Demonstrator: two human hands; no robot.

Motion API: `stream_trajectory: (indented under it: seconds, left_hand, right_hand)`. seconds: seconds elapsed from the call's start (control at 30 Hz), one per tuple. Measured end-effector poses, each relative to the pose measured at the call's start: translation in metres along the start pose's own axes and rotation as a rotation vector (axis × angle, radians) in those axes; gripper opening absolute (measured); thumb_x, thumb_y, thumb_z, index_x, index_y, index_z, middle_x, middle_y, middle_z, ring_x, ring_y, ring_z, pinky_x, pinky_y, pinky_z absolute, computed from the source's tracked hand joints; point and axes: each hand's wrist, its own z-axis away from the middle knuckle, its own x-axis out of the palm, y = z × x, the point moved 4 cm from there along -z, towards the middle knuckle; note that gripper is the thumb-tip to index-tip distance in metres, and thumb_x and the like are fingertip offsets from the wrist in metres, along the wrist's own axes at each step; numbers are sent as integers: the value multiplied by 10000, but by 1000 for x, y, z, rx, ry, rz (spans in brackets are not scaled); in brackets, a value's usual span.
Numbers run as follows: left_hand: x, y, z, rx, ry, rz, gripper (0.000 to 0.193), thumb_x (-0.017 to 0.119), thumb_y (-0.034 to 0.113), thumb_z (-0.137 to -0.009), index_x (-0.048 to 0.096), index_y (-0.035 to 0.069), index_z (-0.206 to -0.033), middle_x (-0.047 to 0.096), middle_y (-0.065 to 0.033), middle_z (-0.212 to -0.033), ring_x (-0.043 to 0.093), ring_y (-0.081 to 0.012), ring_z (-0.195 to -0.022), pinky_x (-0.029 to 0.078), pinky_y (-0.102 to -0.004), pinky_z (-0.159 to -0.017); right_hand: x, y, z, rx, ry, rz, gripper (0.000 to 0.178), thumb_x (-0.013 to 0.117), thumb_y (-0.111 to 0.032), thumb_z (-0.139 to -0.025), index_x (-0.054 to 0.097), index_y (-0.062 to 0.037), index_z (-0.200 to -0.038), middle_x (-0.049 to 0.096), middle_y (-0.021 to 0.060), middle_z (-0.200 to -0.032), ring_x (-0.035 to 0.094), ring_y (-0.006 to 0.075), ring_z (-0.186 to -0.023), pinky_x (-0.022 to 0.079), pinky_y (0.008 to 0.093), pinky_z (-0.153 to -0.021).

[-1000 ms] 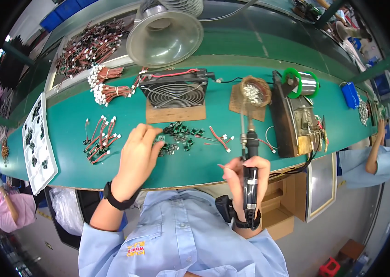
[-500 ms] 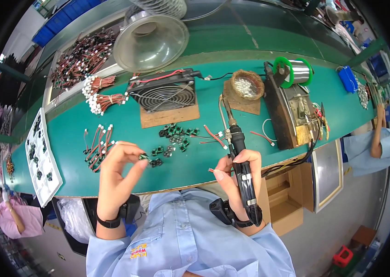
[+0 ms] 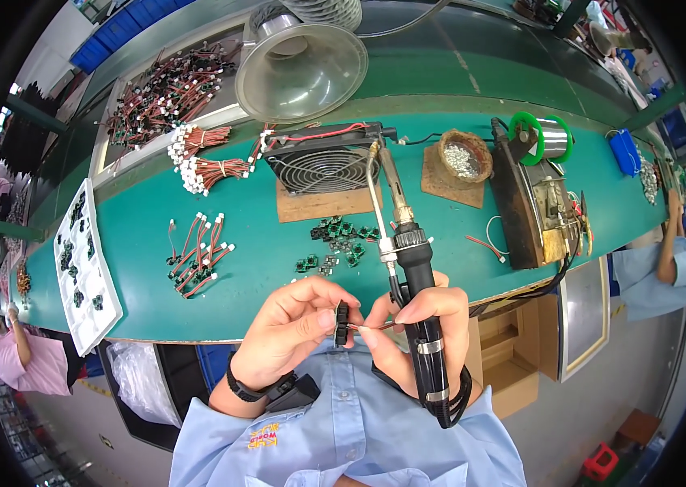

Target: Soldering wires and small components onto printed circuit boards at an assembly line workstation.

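Several small black-and-green parts (image 3: pixel 73 274) lie on a flat white tray (image 3: pixel 106 319) at the left end of the green counter (image 3: pixel 266 260). Next come loose red-and-black wire leads (image 3: pixel 200 258) with white plugs. At the front edge, my left hand (image 3: pixel 290 329) pinches a small black blocky component (image 3: pixel 342 323) between thumb and fingers. My right hand (image 3: pixel 399 355) grips a black-handled soldering iron (image 3: pixel 417 272), its fingertips also pinching a thin wire (image 3: pixel 356 327) (touching the component or not, I cannot tell). Rightward, toward the back edge, sits a round brown bowl (image 3: pixel 485 162).
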Motion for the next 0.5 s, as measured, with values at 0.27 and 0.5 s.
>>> stream_trajectory:
  seconds: [0.27,0.5]
  left_hand:
    - [-7,-4,2,16,-11,55,209,550,128,-903,541,-11,-1059,559,-88,-1037,536,-154,-903,438,-285,-740]
    - [-6,-5,-2,25,-16,80,217,547,137,-906,533,-12,-1062,544,-84,-1031,536,-155,-898,444,-289,-729]
  right_hand:
    - [7,-2,-8,-98,107,-2,419,748,29,-627,508,-118,-937,612,-30,-778,509,119,-582,288,302,-664]
    - [10,6,-5,-37,125,-50,410,744,27,-633,514,-120,-939,600,-46,-764,485,118,-561,285,296,-657]
